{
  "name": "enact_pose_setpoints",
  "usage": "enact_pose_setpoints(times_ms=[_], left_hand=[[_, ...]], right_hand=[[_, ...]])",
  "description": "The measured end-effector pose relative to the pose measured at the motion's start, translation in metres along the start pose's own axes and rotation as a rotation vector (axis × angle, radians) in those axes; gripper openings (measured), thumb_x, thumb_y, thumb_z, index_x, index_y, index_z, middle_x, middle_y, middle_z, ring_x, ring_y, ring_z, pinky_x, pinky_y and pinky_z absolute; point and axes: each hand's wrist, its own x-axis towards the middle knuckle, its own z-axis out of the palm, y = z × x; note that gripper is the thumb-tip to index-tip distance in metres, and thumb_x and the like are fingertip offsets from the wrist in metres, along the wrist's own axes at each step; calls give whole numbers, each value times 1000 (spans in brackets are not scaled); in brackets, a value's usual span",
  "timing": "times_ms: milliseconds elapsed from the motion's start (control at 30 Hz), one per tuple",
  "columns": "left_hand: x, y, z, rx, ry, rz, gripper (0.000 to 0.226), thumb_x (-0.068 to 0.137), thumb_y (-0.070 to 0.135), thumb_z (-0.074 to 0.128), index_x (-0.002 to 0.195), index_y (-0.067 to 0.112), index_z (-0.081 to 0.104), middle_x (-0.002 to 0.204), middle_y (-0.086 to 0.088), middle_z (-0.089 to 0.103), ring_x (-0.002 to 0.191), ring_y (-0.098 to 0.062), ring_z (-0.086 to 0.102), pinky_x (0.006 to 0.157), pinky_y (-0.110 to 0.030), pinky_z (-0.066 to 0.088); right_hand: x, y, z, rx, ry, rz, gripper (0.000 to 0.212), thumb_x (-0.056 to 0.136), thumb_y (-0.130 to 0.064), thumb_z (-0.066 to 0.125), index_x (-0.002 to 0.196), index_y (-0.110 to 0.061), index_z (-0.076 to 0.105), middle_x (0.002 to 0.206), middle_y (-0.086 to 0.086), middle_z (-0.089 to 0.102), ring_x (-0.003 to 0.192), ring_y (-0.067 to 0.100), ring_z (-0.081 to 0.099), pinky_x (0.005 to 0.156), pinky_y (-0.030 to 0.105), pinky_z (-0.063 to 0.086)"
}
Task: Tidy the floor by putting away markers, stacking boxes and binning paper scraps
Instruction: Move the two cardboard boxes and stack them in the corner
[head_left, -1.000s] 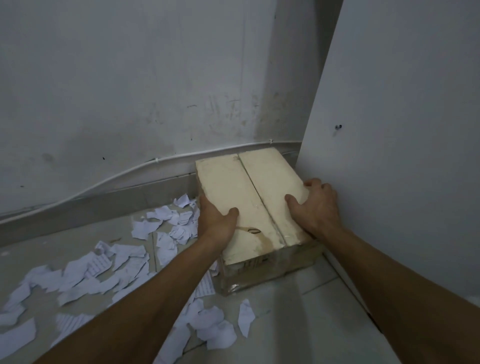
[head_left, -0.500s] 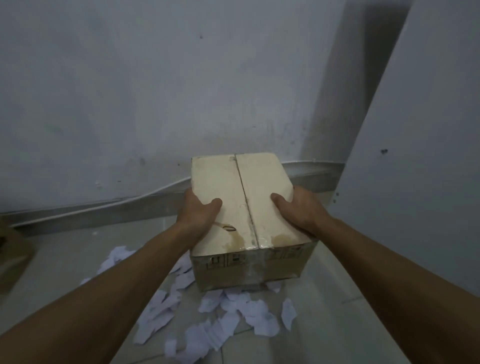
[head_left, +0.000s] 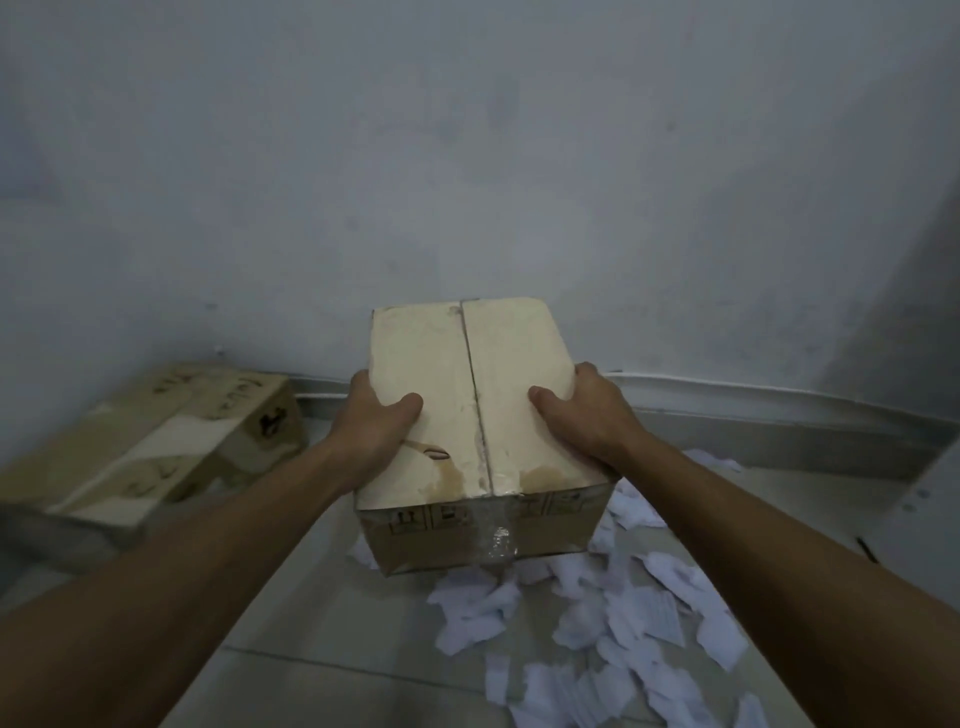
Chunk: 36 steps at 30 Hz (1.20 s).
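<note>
A taped cardboard box (head_left: 467, 374) with a pale top hangs in the air in front of me, clear of the floor. My left hand (head_left: 371, 421) grips its left edge, thumb lying on the top. My right hand (head_left: 582, 415) grips the right edge the same way. A second, larger cardboard box (head_left: 150, 441) with handwriting on it lies on the floor at the left by the wall. White paper scraps (head_left: 623, 623) are scattered over the tiles below and right of the held box.
A grey wall (head_left: 467, 156) closes off the space ahead, with a skirting strip and a white cable (head_left: 727, 389) along its base. A white panel edge (head_left: 930, 499) stands at the far right. Bare floor tiles (head_left: 322, 623) lie between the two boxes.
Both hands have lifted the box off the floor and carried it left, away from the white panel. The larger box on the left has come into view.
</note>
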Motion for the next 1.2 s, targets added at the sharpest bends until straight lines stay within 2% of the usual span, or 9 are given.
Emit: enact_pose_setpoints(times_ms=[300, 400, 600, 733, 833, 933, 1033, 1100, 1200], left_hand=[[-3, -26, -150, 53, 282, -67, 43, 81, 34, 64, 118, 22, 47, 105, 0, 60, 80, -14, 56, 58, -25, 40], [-1, -29, -204, 135, 290, -96, 52, 79, 34, 68, 124, 22, 45, 96, 7, 55, 77, -8, 52, 56, -25, 39], [10, -46, -267, 247, 309, -146, 58, 80, 32, 73, 129, 13, 47, 117, -5, 55, 88, -19, 55, 61, -28, 41], [18, -68, -280, 356, 266, -177, 60, 87, 35, 69, 136, 9, 45, 133, -8, 51, 103, -22, 50, 81, -32, 41], [21, -70, -281, 457, 321, -77, 63, 89, 32, 68, 144, 15, 42, 150, -8, 40, 130, -27, 44, 103, -36, 37], [17, -61, -269, 661, 420, 118, 38, 89, 19, 64, 126, 29, 59, 141, -5, 46, 129, -28, 41, 103, -40, 38], [7, -48, -250, 754, 347, 107, 24, 89, 39, 58, 111, 34, 66, 124, -1, 57, 120, -27, 48, 101, -49, 40], [1, -41, -242, 805, 232, 31, 47, 84, 65, 50, 117, 35, 63, 127, 1, 56, 120, -26, 49, 101, -52, 37], [-9, -34, -241, 880, 98, -68, 89, 66, 92, 34, 133, 36, 51, 143, -2, 44, 130, -28, 42, 102, -56, 33]], right_hand=[[12, -120, 102, 116, -154, -171, 56, 91, -45, 59, 128, -5, 46, 126, 13, 57, 94, 24, 51, 77, 33, 41], [11, -159, 134, 188, -195, -185, 57, 89, -46, 60, 127, -6, 46, 118, 9, 55, 94, 24, 52, 74, 34, 42], [8, -215, 177, 409, -232, -99, 43, 79, -35, 57, 113, -10, 52, 109, 9, 60, 92, 30, 61, 81, 43, 56], [5, -223, 207, 405, -299, -26, 32, 82, -28, 56, 106, -7, 52, 103, 10, 60, 89, 31, 61, 77, 42, 57], [10, -232, 209, 489, -336, 97, 33, 81, -22, 58, 107, -2, 58, 104, 15, 64, 90, 36, 64, 82, 48, 58], [14, -252, 203, 662, -310, 192, 23, 85, -10, 56, 104, 0, 60, 99, 14, 63, 80, 28, 61, 66, 35, 54], [-2, -273, 205, 824, -341, 251, 36, 86, -5, 50, 121, 0, 57, 104, 12, 60, 77, 22, 55, 65, 31, 47], [-18, -280, 212, 798, -340, 242, 38, 87, -10, 49, 123, -3, 58, 115, 14, 62, 88, 27, 58, 72, 35, 51], [-33, -283, 217, 713, -273, 183, 26, 87, -13, 46, 108, -6, 61, 112, 15, 64, 100, 34, 60, 87, 43, 54]])
